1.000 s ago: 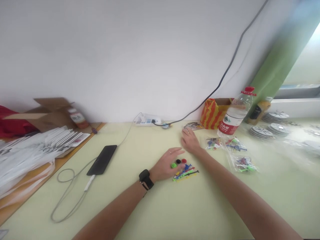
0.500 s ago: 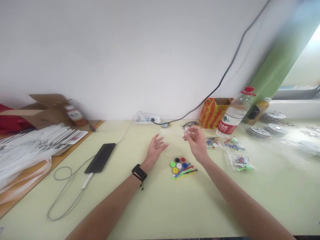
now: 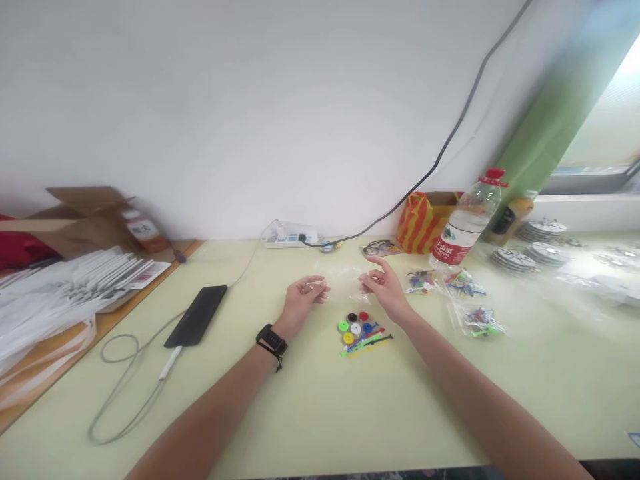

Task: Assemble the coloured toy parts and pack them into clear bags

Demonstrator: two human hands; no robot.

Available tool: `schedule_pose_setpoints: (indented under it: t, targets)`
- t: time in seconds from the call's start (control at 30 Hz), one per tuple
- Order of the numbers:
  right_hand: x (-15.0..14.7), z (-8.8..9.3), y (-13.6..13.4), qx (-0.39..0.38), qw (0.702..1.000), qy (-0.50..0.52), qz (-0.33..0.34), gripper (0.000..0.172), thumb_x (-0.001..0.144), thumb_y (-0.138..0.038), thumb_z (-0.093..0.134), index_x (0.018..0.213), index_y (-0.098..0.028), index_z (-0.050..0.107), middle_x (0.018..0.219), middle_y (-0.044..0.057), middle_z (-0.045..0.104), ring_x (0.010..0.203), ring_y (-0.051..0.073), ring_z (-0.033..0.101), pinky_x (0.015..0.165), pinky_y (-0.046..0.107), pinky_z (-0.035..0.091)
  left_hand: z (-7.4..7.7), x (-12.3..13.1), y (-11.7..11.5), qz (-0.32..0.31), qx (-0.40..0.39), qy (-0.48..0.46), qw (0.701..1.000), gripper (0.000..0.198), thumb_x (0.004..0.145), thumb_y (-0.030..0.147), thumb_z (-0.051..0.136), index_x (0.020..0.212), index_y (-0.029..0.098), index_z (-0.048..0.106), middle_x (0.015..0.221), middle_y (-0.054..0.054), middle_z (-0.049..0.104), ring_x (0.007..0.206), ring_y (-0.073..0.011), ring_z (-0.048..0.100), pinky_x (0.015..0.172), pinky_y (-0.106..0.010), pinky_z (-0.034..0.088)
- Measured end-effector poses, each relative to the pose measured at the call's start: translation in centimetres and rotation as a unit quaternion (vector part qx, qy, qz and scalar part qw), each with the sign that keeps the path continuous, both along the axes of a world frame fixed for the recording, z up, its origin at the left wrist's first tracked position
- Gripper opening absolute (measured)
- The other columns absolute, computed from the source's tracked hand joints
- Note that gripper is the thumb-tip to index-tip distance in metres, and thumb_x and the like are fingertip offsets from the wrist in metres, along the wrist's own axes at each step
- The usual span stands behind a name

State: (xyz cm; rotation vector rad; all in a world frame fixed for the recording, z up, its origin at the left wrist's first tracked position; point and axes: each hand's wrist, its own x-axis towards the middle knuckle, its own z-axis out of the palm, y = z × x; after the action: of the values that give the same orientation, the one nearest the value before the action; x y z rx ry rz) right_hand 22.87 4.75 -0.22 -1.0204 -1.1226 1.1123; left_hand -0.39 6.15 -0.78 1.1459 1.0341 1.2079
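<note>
Clear plastic bag (image 3: 343, 283) is pinched at its left side by the left hand (image 3: 301, 298) and at its right by the right hand (image 3: 382, 287), on the far side of the small coloured parts (image 3: 355, 329). Light, limp and slippery handling is expected, best gripped by the edges; its opening is hardly made out against the pale tabletop (image 3: 310, 400).

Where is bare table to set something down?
Between the left forearm and right forearm, nearer than the coloured discs and sticks. Also between the phone and left hand; and right of the right forearm, nearer than the filled bags.

Crowded: far right, with bottle, striped bag, disc stacks. Clear plastic spans left hand to right hand.
</note>
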Motion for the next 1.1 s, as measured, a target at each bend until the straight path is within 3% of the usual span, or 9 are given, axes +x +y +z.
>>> schedule_pose_setpoints:
  t: [0.1, 0.2, 0.37, 0.5, 0.73, 0.93, 1.0, 1.1]
  targets:
    - [0.1, -0.5, -0.1, -0.059, 0.996, -0.001, 0.06, 0.075, 0.073, -0.042, 0.083, 0.138, -0.031, 0.048, 0.085, -0.003, 0.063, 0.074, 0.018, 0.069, 0.073, 0.037, 0.061, 0.0, 0.0, 0.0, 0.02, -0.008, 0.005, 1.0, 0.049, 0.074, 0.038, 0.087, 0.112, 0.013, 0.069, 0.09, -0.01, 0.078, 0.067, -0.0148, 0.071, 0.069, -0.029, 0.059]
    - [0.1, -0.8, -0.1, -0.069, 0.992, -0.008, 0.103, 0.079, 0.072, -0.037, 0.085, 0.14, -0.029, 0.046, 0.079, -0.004, 0.064, 0.069, 0.017, 0.067, 0.07, 0.036, 0.06, 0.0, -0.1, 0.0, 0.013, -0.001, -0.003, 1.0, 0.056, 0.069, 0.033, 0.09, 0.116, 0.014, 0.067, 0.088, -0.007, 0.078, 0.068, -0.0154, 0.072, 0.078, -0.034, 0.061]
    - [0.7, -0.6, 0.3, -0.02, 0.998, -0.013, 0.059, 0.073, 0.069, -0.041, 0.085, 0.132, -0.025, 0.052, 0.074, -0.004, 0.065, 0.062, 0.015, 0.062, 0.056, 0.028, 0.05, 0.1, -0.6, 0.4, 0.009, 0.025, -0.02, 0.999, 0.058, 0.066, 0.029, 0.092, 0.115, 0.014, 0.066, 0.08, -0.005, 0.077, 0.077, -0.0195, 0.075, 0.091, -0.043, 0.061]
    - [1.0, -0.9, 0.7, -0.035, 0.998, -0.016, 0.055, 0.063, 0.072, -0.048, 0.081, 0.124, -0.022, 0.056, 0.073, -0.002, 0.067, 0.06, 0.014, 0.061, 0.055, 0.028, 0.048, -0.2, -1.2, 1.0, 0.018, 0.01, -0.028, 0.999, 0.057, 0.066, 0.027, 0.092, 0.114, 0.013, 0.065, 0.079, -0.005, 0.077, 0.08, -0.0202, 0.076, 0.097, -0.045, 0.059]
    - [1.0, -1.6, 0.8, -0.057, 0.997, -0.017, 0.045, 0.046, 0.074, -0.048, 0.078, 0.108, -0.02, 0.065, 0.074, 0.001, 0.067, 0.063, 0.014, 0.06, 0.059, 0.03, 0.05, -0.7, -1.6, 1.4, 0.009, -0.002, -0.048, 0.999, 0.05, 0.085, 0.032, 0.077, 0.129, 0.016, 0.058, 0.097, -0.012, 0.078, 0.085, -0.0197, 0.076, 0.096, -0.043, 0.058]
    - [1.2, -0.4, 0.3, -0.048, 0.996, -0.022, 0.07, 0.042, 0.075, -0.044, 0.076, 0.11, -0.023, 0.069, 0.079, -0.001, 0.062, 0.069, 0.014, 0.058, 0.068, 0.03, 0.051, 0.5, -2.3, 1.8, 0.067, 0.029, -0.019, 0.997, 0.06, 0.084, 0.043, 0.076, 0.136, 0.022, 0.055, 0.126, -0.014, 0.071, 0.103, -0.0223, 0.071, 0.09, -0.036, 0.057]
    - [1.1, 0.4, 0.0, -0.04, 0.996, -0.018, 0.08, 0.043, 0.077, -0.045, 0.074, 0.115, -0.024, 0.068, 0.076, -0.003, 0.058, 0.066, 0.013, 0.054, 0.066, 0.029, 0.05, 1.4, -3.0, 1.9, 0.031, 0.017, -0.052, 0.998, 0.057, 0.09, 0.058, 0.062, 0.132, 0.02, 0.06, 0.128, -0.015, 0.07, 0.103, -0.024, 0.071, 0.087, -0.034, 0.056]
    - [0.9, 1.6, -0.7, -0.032, 0.992, -0.011, 0.125, 0.047, 0.079, -0.044, 0.075, 0.12, -0.024, 0.066, 0.07, -0.005, 0.053, 0.06, 0.012, 0.047, 0.06, 0.027, 0.045, 2.6, -3.9, 1.9, -0.099, -0.049, -0.096, 0.989, 0.074, 0.091, 0.075, 0.042, 0.122, 0.014, 0.071, 0.121, -0.018, 0.072, 0.096, -0.0264, 0.072, 0.082, -0.035, 0.057]
